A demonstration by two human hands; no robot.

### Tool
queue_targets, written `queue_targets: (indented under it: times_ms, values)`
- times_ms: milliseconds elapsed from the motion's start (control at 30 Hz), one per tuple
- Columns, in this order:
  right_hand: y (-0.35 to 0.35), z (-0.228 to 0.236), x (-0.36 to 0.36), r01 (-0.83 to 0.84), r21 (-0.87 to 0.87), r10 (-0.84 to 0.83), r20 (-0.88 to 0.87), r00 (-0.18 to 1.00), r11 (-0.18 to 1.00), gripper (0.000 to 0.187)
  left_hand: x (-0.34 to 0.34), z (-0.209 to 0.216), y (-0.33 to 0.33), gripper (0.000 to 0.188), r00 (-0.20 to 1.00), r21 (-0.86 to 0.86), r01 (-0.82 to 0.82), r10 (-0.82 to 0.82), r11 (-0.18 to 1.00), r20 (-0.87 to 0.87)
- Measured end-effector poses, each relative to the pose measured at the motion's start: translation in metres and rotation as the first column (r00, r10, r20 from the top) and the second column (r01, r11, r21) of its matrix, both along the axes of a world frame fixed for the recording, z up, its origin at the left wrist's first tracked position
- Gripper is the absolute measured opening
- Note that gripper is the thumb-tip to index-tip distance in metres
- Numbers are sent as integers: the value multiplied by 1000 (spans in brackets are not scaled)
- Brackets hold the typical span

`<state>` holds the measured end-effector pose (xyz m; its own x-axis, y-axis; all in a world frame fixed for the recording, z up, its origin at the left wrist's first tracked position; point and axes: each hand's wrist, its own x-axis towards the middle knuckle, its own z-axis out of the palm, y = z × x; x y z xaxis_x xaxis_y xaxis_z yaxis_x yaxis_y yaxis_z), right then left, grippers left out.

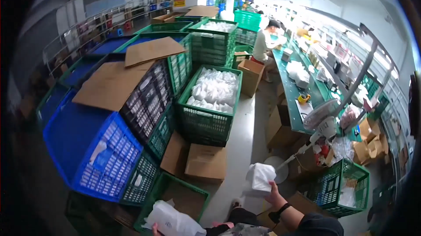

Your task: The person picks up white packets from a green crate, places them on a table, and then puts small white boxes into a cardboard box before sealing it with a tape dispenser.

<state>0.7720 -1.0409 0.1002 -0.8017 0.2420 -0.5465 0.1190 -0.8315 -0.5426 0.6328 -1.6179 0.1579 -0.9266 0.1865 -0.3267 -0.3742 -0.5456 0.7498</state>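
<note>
My right hand (pixel 275 197), with a dark band on its wrist, is closed on a boxy white wrapped packet (pixel 261 177) held up over the floor. Low on the left, only a bit of my left hand (pixel 155 230) shows at the edge of a longer white wrapped bundle (pixel 172 220). The hand grips that bundle, though most of its fingers are hidden. The bundle is over the near rim of a green crate (pixel 202 201) with a brown cardboard piece inside. What is inside either wrapping cannot be seen.
Left stand stacked crates, including a blue crate (pixel 105 166) and a green crate full of white packets (pixel 182 112). Cardboard boxes (pixel 206 161) sit beside them. On the right are a long green workbench (pixel 285 85), a standing fan (pixel 322 115) and another green crate (pixel 367 183). A person (pixel 263 45) works farther off.
</note>
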Motion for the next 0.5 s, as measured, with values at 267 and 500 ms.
queue_targets:
  times_ms: [267, 500]
  values:
    - [160, -50, 12, 216, 249, -175, -177, 969, 944, 67, -63, 120, 275, 78, 941, 324, 196, -271, 925, 204]
    - [254, 97, -70, 186, 274, -137, -189, 972, 944, 75, -147, 138, 433, 77, 922, 304, 287, -348, 908, 170]
